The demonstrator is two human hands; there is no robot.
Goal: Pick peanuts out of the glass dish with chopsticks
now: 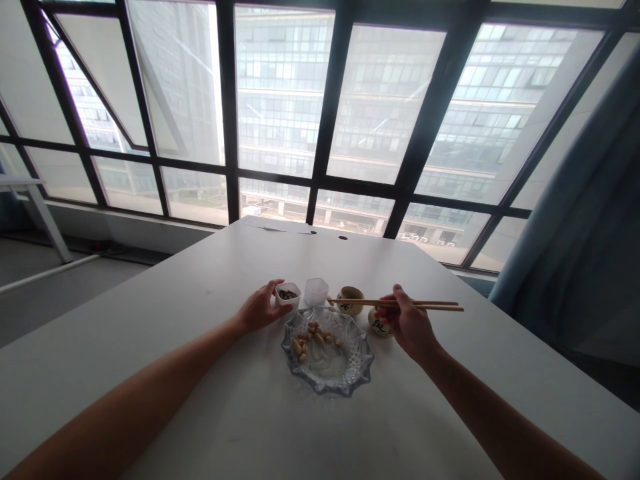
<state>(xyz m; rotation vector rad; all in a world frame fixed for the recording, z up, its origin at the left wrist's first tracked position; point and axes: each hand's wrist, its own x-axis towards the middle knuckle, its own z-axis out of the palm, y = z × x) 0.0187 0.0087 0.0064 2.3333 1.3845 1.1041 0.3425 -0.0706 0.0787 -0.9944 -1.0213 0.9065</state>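
Observation:
My left hand (263,307) has its thumb and fingers around a small white plastic cup (289,303) holding dark seeds (287,295). In my right hand (406,320) is a pair of wooden chopsticks (434,305), level and pointing left. At their tips is a small pale piece, possibly a peanut (331,302); it is too small to be sure. Below the tips stands a scalloped glass bowl (361,373), with several peanuts (300,348) in its far and left parts. A second white plastic cup (317,291) stands just behind the tips.
Two beige ceramic cups with black writing stand right of the plastic cups: one (351,309) behind the chopsticks, the other (379,324) partly hidden by my right hand. They all share a white table (240,413). Windows lie beyond, and a blue curtain (565,220) hangs at right.

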